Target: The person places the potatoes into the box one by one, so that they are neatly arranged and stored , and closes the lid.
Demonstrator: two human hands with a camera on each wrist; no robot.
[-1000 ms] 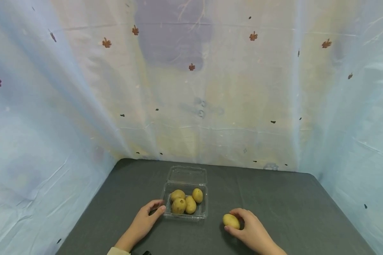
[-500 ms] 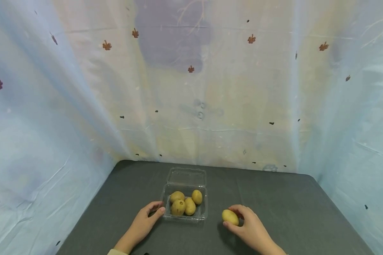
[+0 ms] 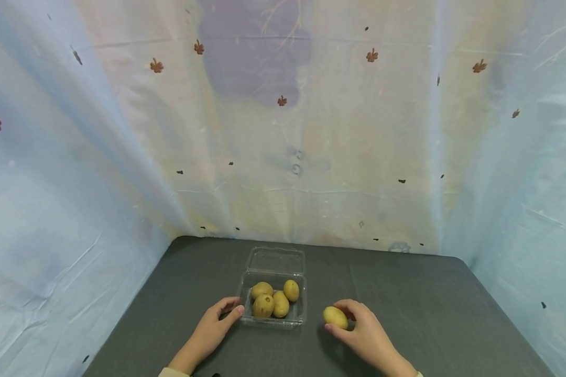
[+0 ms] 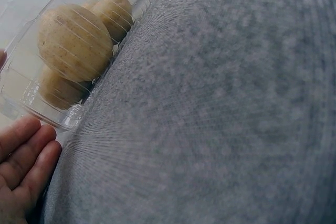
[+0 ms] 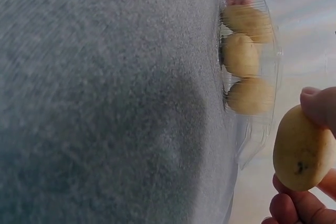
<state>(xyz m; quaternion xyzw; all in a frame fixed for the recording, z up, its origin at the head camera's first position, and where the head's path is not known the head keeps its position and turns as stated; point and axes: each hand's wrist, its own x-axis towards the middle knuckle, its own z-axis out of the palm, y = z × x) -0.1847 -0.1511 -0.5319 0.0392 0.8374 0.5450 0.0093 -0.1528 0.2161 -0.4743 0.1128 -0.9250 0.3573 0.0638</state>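
Observation:
A clear plastic clamshell container [image 3: 294,318] stands on the dark table with its lid [image 3: 277,260] folded back. Several yellow-brown potatoes [image 3: 264,306] lie inside it. My left hand [image 3: 214,325] touches the container's left side; in the left wrist view its fingers [image 4: 41,163] lie fairly straight against the outside wall by a corner. To the right of the container, my right hand [image 3: 365,333] holds one more potato [image 3: 335,317] between thumb and fingers, raised over the table. A dark spot marks this potato [image 5: 302,148] in the right wrist view.
The table [image 3: 415,303] has a dark grey cover. Pale plastic sheeting [image 3: 335,131] with a leaf pattern hangs behind it and along both sides. A small black object [image 3: 216,375] shows at the bottom edge near my left forearm.
My right hand has lifted the potato a little and brought it left, closer to the container. The left hand and the container stay where they were.

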